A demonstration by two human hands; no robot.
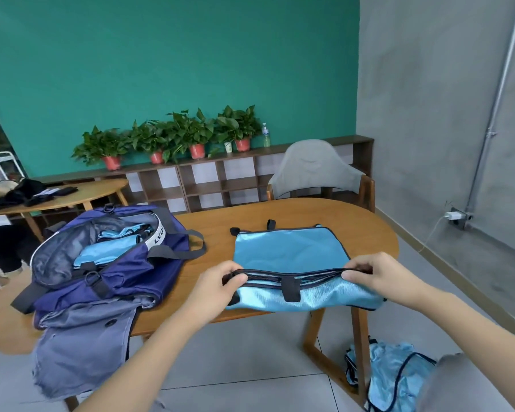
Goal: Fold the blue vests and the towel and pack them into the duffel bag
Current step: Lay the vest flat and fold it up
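Note:
A light blue vest (292, 251) with dark trim lies flat on the wooden table (220, 227), its near part folded up over the table's front edge. My left hand (220, 282) pinches the dark-trimmed near edge at its left end. My right hand (375, 273) pinches the same edge at its right end. To the left stands the open navy duffel bag (125, 263), with folded blue vests (107, 248) inside. More blue vests (396, 373) lie heaped on the floor at lower right. A grey towel (84, 346) hangs over the table's near left edge.
A grey chair (318, 171) stands behind the table. A shelf with potted plants (173, 138) runs along the green wall. A second table (72, 194) with dark items is at far left. A charger cable (434, 230) hangs from a wall socket at right.

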